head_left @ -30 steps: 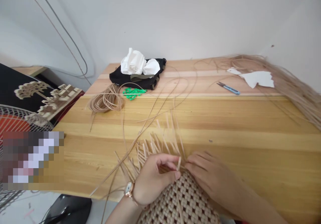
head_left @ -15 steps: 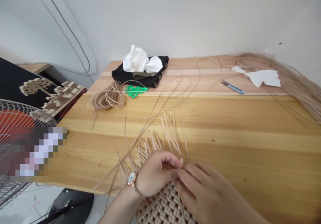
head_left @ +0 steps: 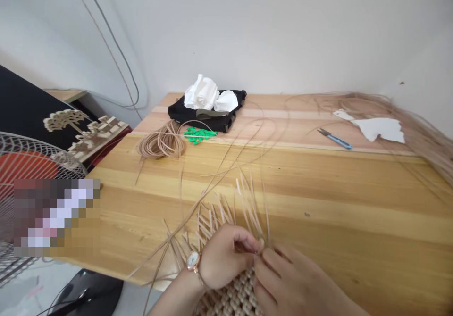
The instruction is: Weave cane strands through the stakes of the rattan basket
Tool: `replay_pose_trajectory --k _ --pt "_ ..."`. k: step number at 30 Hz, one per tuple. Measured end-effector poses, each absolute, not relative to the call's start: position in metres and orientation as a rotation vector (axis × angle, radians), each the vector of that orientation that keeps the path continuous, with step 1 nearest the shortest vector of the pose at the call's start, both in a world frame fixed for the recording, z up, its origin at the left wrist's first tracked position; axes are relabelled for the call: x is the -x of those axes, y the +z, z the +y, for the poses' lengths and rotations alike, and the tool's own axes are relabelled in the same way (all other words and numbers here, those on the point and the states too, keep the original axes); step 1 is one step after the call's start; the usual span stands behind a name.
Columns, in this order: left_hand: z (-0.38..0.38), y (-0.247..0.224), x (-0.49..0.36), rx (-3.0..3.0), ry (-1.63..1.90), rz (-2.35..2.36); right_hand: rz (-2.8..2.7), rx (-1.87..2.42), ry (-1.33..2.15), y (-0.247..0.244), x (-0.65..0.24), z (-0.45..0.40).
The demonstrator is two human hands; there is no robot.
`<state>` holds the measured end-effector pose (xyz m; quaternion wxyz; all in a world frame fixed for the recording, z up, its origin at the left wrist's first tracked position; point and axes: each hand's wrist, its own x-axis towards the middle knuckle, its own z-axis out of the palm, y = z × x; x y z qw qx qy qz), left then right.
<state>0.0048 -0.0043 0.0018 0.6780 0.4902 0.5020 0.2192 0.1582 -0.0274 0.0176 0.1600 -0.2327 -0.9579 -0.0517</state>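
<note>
A tan open-weave piece (head_left: 242, 292) lies at the near table edge under my hands, its loose strand ends (head_left: 212, 219) fanning out from the far side. My left hand (head_left: 226, 254), with a wristwatch (head_left: 193, 260), pinches a strand at the weave's edge between thumb and index finger. Pressed up against those fingertips, my right hand (head_left: 290, 280) has its fingers curled together on the same spot. The exact crossing of the strand is hidden between the fingers. Long strands trail across the table to a coil of the same cane-like material (head_left: 161, 141).
At the back sit a black bag (head_left: 180, 113) with white tissue (head_left: 203, 92) on it and a green piece (head_left: 198, 135). Blue-handled thread snips (head_left: 334, 138), white paper (head_left: 380, 126) and a strand bundle (head_left: 424, 141) lie right. A fan (head_left: 21, 165) stands left.
The whole view has shifted, so everything sits slightly lower and mostly further right. Both hands keep their pinch at the edge of the weave, with little other visible change.
</note>
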Motion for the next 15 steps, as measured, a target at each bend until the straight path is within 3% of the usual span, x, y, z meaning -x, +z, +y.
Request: replay_pose_trajectory --k 3,9,15 --pt "-0.004 0.003 -0.003 -1.101 0.492 1.109 -2.573 0.902 0.283 0.02 -0.162 -0.024" --pt "-0.005 0.008 -0.001 -1.144 0.513 1.071 -1.73 1.495 1.536 0.006 -0.177 -0.011" --pt "-0.009 0.004 -0.006 -1.14 0.468 1.128 -1.156 1.435 2.032 -0.003 -0.176 -0.001"
